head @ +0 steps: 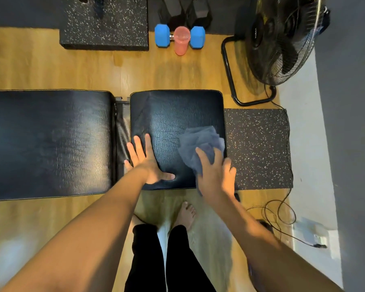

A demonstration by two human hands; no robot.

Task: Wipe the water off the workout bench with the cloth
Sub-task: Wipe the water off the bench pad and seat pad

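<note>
I have my right hand (216, 175) closed around a bunch of the cloth (202, 142), the loose part spread on the near right corner of the seat pad (173, 114); bunching it gives me a thick wad to press with, I judge, rather than a thin sheet that would skid. My left hand (150, 163) lies open and flat on the near left part of the same pad, fingers spread, thumb along the near edge; it grips nothing, and I take it as a brace for my weight while I lean over.

The cloth is a soft grey-blue fabric, crumpled and blurred, so I cannot read its weave. The seat pad is black padded vinyl with a fine wrinkled grain and rounded corners, piped in yellow; it dents slightly under my left thumb. Faint dull streaks on its far left part may be a film of water, though I cannot be sure. Left of the seat pad, across a narrow gap, is the longer back pad (49, 142), same glossy skin; right of it lies a speckled rubber mat (259, 148).
</note>
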